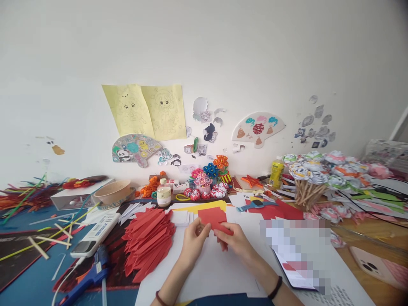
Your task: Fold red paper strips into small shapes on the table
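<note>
Both hands are working above the worktop (223, 272): the left hand (193, 243) and right hand (235, 242) are pinching a red paper (213, 216), half folded. A pile of folded red strips (148, 242) is already lying beside.

The red paper sheet (213, 216) is a small square of plain bright red, held up just above the white surface (223, 272) near the middle of the scene. Its far part stands flat and tilted towards the camera, with clean straight edges. Its near right edge is folded over into a narrow strip (the crease runs slanting down to the right). The left hand (194, 240) pinches its near left corner, and the right hand (234, 242) presses the folded strip.
</note>
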### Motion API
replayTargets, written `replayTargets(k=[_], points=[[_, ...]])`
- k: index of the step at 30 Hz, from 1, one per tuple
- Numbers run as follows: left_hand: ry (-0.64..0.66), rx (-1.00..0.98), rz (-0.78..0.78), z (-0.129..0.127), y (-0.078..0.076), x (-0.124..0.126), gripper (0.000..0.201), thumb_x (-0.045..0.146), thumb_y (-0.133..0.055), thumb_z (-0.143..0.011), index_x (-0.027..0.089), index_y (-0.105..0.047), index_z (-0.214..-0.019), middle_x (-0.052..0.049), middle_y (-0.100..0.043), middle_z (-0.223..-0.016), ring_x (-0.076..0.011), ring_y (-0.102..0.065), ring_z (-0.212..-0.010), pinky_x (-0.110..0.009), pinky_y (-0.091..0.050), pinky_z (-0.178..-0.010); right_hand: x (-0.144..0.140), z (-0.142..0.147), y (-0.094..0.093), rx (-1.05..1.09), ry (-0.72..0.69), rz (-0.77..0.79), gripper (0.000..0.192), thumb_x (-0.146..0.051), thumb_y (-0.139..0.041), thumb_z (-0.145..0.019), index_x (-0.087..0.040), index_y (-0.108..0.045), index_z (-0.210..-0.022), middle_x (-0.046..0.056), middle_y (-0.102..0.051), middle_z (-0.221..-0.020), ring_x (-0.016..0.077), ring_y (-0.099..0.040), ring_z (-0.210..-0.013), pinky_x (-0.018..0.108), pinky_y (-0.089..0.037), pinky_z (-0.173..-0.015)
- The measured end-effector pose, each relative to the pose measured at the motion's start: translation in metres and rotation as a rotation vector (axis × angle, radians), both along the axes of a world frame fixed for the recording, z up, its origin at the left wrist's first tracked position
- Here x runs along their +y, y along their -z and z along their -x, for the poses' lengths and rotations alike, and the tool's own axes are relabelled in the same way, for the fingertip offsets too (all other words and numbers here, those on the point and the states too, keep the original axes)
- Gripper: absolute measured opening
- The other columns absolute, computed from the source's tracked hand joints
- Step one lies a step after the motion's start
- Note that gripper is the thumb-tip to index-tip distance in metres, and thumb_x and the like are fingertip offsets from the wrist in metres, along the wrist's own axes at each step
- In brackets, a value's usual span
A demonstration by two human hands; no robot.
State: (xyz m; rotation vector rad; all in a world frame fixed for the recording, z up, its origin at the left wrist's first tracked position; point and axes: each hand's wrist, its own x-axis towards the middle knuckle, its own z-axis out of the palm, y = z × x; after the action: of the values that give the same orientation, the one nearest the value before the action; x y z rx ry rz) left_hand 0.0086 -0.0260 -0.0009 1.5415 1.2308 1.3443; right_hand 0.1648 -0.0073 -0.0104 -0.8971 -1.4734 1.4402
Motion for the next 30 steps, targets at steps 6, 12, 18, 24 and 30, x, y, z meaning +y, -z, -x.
replayTargets(k=[6, 12, 18, 24, 30], points=[[0.042, -0.134, 0.046, 0.001, -0.007, -0.001, 0.034, 0.048, -0.063, -0.077, 0.017, -0.053, -0.068, 0.005, -0.049, -0.057, -0.0080, -0.041, -0.048, -0.019, -0.030, -0.046, -0.003, -0.006, -0.007, 0.048, 0.025, 0.065, 0.032, -0.044, -0.069, -0.071, -0.013, -0.062, -0.070, -0.001, -0.056, -0.056, 0.0098, -0.049, -0.042, 0.022, -0.034, -0.042], [0.082, -0.096, 0.066, 0.000, -0.011, -0.004, 0.034, 0.050, -0.062, -0.076, 0.016, -0.058, -0.075, 0.003, -0.052, -0.059, -0.0089, -0.044, -0.050, -0.019, -0.031, -0.045, -0.002, -0.009, -0.008, 0.089, -0.001, 0.059, 0.027, -0.039, -0.069, -0.073, -0.012, -0.063, -0.069, 0.000, -0.057, -0.059, 0.0103, -0.050, -0.045, 0.023, -0.037, -0.045], [0.120, -0.089, 0.118, -0.007, -0.006, -0.006, 0.031, 0.046, -0.062, -0.076, 0.015, -0.059, -0.076, 0.003, -0.053, -0.058, -0.0091, -0.043, -0.050, -0.019, -0.029, -0.044, -0.003, -0.008, -0.009, 0.091, -0.034, 0.004, 0.029, -0.040, -0.068, -0.073, -0.012, -0.063, -0.066, 0.000, -0.057, -0.059, 0.0104, -0.050, -0.046, 0.024, -0.038, -0.046], [0.107, -0.157, 0.093, -0.009, -0.002, -0.006, 0.019, 0.034, -0.060, -0.076, 0.016, -0.056, -0.071, 0.006, -0.046, -0.051, -0.0087, -0.041, -0.048, -0.019, -0.031, -0.045, -0.004, -0.005, -0.007, 0.086, -0.051, 0.049, 0.027, -0.038, -0.070, -0.071, -0.012, -0.065, -0.068, -0.001, -0.055, -0.054, 0.0105, -0.049, -0.047, 0.023, -0.038, -0.048], [0.104, -0.164, 0.075, 0.001, -0.003, 0.000, 0.018, 0.033, -0.060, -0.075, 0.015, -0.058, -0.071, 0.005, -0.048, -0.052, -0.0081, -0.040, -0.045, -0.019, -0.031, -0.042, -0.005, -0.001, -0.005, 0.109, -0.030, 0.061, 0.024, -0.035, -0.070, -0.073, -0.012, -0.064, -0.070, 0.000, -0.057, -0.056, 0.0106, -0.049, -0.048, 0.023, -0.039, -0.048]])
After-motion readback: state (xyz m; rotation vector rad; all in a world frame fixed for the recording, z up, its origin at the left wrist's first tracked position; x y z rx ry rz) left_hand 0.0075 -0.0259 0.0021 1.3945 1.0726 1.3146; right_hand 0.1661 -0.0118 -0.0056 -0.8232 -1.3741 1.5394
